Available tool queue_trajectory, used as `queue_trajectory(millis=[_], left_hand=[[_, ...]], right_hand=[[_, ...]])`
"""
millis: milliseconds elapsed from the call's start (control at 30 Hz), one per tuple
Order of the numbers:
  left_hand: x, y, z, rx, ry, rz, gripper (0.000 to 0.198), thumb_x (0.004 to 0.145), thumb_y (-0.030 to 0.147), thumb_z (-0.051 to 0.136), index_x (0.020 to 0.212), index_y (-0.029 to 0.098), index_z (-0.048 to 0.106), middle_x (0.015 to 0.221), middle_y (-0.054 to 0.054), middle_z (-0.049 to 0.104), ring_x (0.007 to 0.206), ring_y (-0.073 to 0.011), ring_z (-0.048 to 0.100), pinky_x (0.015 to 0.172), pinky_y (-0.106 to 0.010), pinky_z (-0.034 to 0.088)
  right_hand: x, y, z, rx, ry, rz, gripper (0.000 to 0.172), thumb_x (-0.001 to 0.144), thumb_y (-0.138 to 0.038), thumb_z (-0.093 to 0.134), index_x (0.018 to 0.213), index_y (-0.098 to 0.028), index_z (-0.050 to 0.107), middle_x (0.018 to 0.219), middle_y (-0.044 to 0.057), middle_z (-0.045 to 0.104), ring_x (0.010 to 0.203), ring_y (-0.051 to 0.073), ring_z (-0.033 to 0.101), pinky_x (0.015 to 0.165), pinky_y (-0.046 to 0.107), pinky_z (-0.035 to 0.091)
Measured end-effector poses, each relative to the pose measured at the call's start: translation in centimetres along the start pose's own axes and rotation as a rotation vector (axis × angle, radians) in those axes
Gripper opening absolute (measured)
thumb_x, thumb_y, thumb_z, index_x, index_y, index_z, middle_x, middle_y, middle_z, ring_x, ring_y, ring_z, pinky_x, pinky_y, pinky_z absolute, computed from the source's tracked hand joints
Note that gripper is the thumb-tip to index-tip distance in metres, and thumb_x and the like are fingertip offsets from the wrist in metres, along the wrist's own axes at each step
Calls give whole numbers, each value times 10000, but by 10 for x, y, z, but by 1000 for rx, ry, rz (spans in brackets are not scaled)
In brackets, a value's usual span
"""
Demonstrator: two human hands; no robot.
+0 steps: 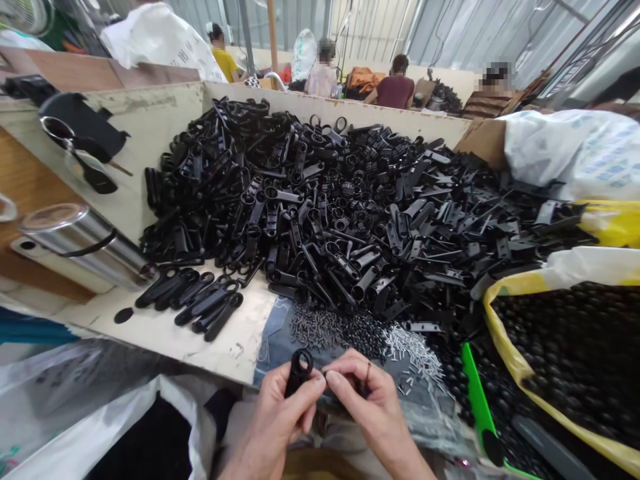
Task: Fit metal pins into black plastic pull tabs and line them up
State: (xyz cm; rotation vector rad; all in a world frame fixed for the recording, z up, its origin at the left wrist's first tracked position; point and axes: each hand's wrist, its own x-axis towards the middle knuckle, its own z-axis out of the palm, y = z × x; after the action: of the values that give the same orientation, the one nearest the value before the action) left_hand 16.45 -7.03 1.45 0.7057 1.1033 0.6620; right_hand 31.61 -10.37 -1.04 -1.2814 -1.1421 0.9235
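Observation:
My left hand [283,407] is closed round a black plastic lever with a ring end [299,369], held upright near the bottom middle. My right hand [363,400] is pinched right beside it, its thumb and forefinger meeting the lever's side; what it pinches is too small to make out. Just beyond my hands lies a heap of small grey metal pins [350,333] on a blue cloth. Behind that a big pile of black plastic levers [340,207] covers the worktable [150,127].
A row of several finished-looking black levers [195,300] lies left of the pile. A steel flask [85,243] sits at the left edge. A yellow bag of black round parts [565,347] and a green tray edge [475,393] stand right. Other people sit far behind.

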Motion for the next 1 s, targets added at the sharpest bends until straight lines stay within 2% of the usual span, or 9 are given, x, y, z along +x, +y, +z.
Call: queue_trajectory(millis=[100,167,300,433,667,867,1000], left_hand=[[-1,5,4,17,11,-1,359,706,482,818,746,182,627,425,99,410,438,-50,246,470,-209,137],[-1,9,6,40,19,-13,342,710,474,800,746,185,622,409,98,414,431,-51,235,464,-210,131],[-1,11,8,31,21,-42,328,699,468,786,728,188,617,390,93,437,406,-45,218,451,-213,122],[2,8,9,-39,8,-88,293,699,439,778,739,183,641,398,82,471,397,-43,237,444,-212,117],[2,7,14,-164,-14,-145,318,611,426,816,688,179,630,422,71,503,386,-30,249,428,-209,116],[-1,4,14,-143,-7,-165,341,614,432,829,691,170,625,462,46,554,395,-30,311,433,-199,159],[0,-2,12,-130,20,-164,344,628,421,835,716,171,615,474,49,556,401,-33,328,432,-193,168]], right_hand=[[-1,5,0,93,5,152,245,880,-454,782,865,-210,801,731,15,649,596,120,504,548,223,407],[-1,7,-1,106,17,176,252,868,-459,794,863,-207,797,728,15,649,596,118,496,549,220,402],[-1,5,-5,8,17,35,150,891,-363,773,842,-229,821,692,6,624,595,118,489,550,214,398],[-3,1,-8,-34,20,-63,82,900,-274,751,896,-264,832,722,11,668,587,119,522,537,207,421],[-8,0,-13,-159,9,-159,113,907,-213,744,979,-269,810,762,4,683,542,109,505,481,201,402],[-9,-2,-19,-292,-71,-220,77,944,-217,705,983,-243,765,767,3,657,565,119,546,471,213,402],[-12,1,-21,-317,-116,-206,83,952,-216,681,998,-239,747,788,9,643,595,126,576,452,212,380]])
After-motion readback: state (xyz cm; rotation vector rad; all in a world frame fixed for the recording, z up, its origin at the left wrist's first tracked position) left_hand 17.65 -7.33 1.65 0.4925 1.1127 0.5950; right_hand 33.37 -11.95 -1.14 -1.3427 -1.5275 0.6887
